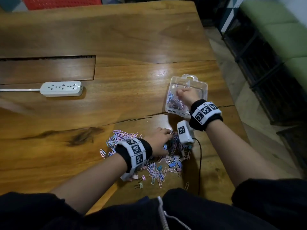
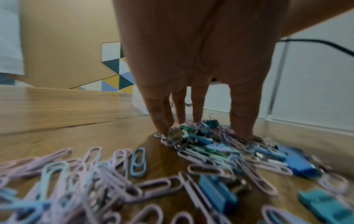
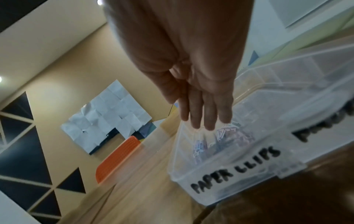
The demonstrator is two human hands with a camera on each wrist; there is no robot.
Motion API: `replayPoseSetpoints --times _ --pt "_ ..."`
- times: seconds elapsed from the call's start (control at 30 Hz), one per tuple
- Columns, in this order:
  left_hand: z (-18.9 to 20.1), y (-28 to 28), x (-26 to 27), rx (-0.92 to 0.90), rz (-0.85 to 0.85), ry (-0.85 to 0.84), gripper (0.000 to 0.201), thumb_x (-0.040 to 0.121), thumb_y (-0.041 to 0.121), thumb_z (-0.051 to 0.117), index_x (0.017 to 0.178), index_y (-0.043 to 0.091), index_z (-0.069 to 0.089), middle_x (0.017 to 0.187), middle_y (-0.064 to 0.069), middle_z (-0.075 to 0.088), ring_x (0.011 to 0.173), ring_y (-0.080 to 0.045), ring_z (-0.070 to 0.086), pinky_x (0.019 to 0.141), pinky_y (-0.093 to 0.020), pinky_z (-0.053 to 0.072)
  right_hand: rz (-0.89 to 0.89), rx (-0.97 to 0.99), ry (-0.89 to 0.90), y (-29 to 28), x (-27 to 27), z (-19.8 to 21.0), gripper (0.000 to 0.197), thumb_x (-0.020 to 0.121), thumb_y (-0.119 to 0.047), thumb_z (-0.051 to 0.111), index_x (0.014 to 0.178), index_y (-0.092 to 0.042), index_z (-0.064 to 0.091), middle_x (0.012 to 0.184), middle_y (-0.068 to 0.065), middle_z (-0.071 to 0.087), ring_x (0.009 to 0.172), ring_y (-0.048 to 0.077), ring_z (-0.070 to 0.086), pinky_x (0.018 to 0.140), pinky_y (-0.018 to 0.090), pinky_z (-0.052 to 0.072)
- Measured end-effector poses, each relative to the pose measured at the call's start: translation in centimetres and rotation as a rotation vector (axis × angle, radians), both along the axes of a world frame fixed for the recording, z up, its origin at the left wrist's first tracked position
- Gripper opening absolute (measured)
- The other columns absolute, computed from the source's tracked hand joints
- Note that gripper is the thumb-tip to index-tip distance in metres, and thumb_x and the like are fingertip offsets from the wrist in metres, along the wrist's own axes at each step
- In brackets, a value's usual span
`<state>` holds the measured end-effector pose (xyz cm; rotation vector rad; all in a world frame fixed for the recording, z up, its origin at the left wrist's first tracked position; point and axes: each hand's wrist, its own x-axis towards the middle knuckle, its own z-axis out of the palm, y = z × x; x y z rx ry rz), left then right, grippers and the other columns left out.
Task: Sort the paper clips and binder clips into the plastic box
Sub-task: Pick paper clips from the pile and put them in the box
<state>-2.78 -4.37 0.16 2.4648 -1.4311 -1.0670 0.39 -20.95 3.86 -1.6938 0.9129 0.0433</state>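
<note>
A heap of pastel paper clips (image 1: 119,138) mixed with binder clips (image 1: 172,165) lies on the wooden table near its front edge. My left hand (image 1: 167,133) reaches into the heap. In the left wrist view its straight fingers (image 2: 162,121) and thumb touch down either side of a clump of clips (image 2: 191,136); a blue binder clip (image 2: 298,163) lies nearby. The clear plastic box (image 1: 202,85) sits to the right, lettered "PAPER CLIPS" on its front wall (image 3: 220,178). My right hand (image 1: 180,92) hangs over that compartment, its fingers (image 3: 203,118) straight, with paper clips (image 3: 220,141) lying below them.
A white power strip (image 1: 62,88) with its cord lies at the left. A sunken panel (image 1: 46,70) cuts into the tabletop behind it. A black cable (image 1: 200,156) runs from the wrist camera past the heap. The table's right edge is close to the box.
</note>
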Motion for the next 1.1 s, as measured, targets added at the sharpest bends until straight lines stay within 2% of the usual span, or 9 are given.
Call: replayPoseSetpoints --times 0.1,0.23,0.33,0.4,0.47,0.6,0.8,0.97,1.1 --pt "-0.8 0.1 -0.7 -0.020 -0.057 -0.114 0.065 0.084 0.030 0.059 0.141 0.017 0.030 0.147 -0.004 0.031 0.130 -0.023 0.030 0.106 -0.038 0.036 -0.012 0.004 -0.094 0.1 -1.3 0.4 0.022 0.091 -0.006 0.042 0.103 -0.005 0.060 0.110 0.008 0.060 0.108 0.022 0.051 0.102 0.037 0.040" --pt "-1.7 0.1 -1.0 -0.082 -0.030 -0.163 0.053 0.084 0.026 0.058 0.134 0.018 0.040 0.135 -0.004 0.041 0.121 -0.021 0.037 0.100 -0.036 0.042 -0.084 0.078 -0.204 0.4 -5.9 0.4 0.028 0.088 0.005 0.038 0.082 -0.016 0.055 0.091 0.004 0.056 0.078 0.013 0.052 0.074 0.025 0.048" --pt "-1.6 -0.1 -0.8 -0.108 0.061 -0.118 0.059 0.080 0.026 0.063 0.133 0.016 0.038 0.133 -0.005 0.043 0.119 -0.021 0.038 0.100 -0.034 0.041 -0.017 -0.030 -0.144 1.6 -10.2 -0.6 0.025 0.084 0.009 0.044 0.081 -0.014 0.055 0.092 0.005 0.057 0.079 0.012 0.052 0.077 0.026 0.047" --pt "-1.6 -0.3 -0.8 -0.114 0.073 -0.109 0.073 0.078 0.032 0.065 0.139 0.016 0.029 0.139 -0.006 0.038 0.125 -0.022 0.034 0.105 -0.036 0.036 0.150 -0.205 -0.032 2.3 -12.4 -2.0 0.026 0.081 0.009 0.049 0.099 -0.008 0.058 0.110 0.007 0.057 0.097 0.014 0.050 0.090 0.027 0.043" --pt "-1.5 -0.7 -1.2 -0.089 0.001 -0.165 0.081 0.079 0.038 0.064 0.144 0.016 0.021 0.146 -0.006 0.031 0.131 -0.023 0.030 0.109 -0.037 0.032 0.452 -0.450 0.101 2.6 -13.6 -3.5 0.046 0.081 0.000 0.055 0.125 -0.013 0.048 0.136 0.003 0.045 0.120 0.017 0.039 0.103 0.031 0.032" --pt "-1.4 -1.4 -2.2 -0.085 -0.054 -0.268 0.058 0.084 0.030 0.058 0.135 0.012 0.039 0.137 -0.008 0.041 0.124 -0.024 0.038 0.105 -0.036 0.038 0.717 -0.647 0.211 2.7 -13.4 -4.9 0.067 0.081 -0.025 0.062 0.139 -0.026 0.029 0.151 -0.007 0.023 0.134 0.021 0.022 0.111 0.045 0.025" --pt "-1.3 -1.1 -1.9 -0.123 0.113 -0.162 0.030 0.087 0.002 0.047 0.116 0.008 0.053 0.116 -0.011 0.055 0.107 -0.025 0.050 0.094 -0.037 0.046 0.611 -0.648 0.132 2.9 -13.0 -5.6 0.058 0.076 -0.014 0.066 0.129 -0.015 0.042 0.129 0.005 0.045 0.120 0.021 0.037 0.103 0.030 0.030" --pt "-1.4 -0.5 -1.2 -0.111 0.227 -0.035 0.031 0.082 0.010 0.058 0.113 0.011 0.052 0.113 -0.006 0.056 0.104 -0.021 0.054 0.091 -0.031 0.050 0.459 -0.572 0.132 2.8 -13.6 -6.1 0.035 0.080 -0.012 0.063 0.114 -0.009 0.055 0.115 0.007 0.053 0.109 0.021 0.049 0.099 0.030 0.040" --pt "-1.4 -0.4 -1.1 -0.097 0.202 -0.076 0.027 0.085 0.012 0.054 0.112 0.011 0.054 0.113 -0.008 0.057 0.102 -0.023 0.055 0.086 -0.029 0.050 0.396 -0.544 0.163 2.8 -13.8 -6.3 0.020 0.082 -0.014 0.061 0.101 -0.009 0.061 0.105 0.009 0.060 0.094 0.021 0.056 0.089 0.035 0.050"
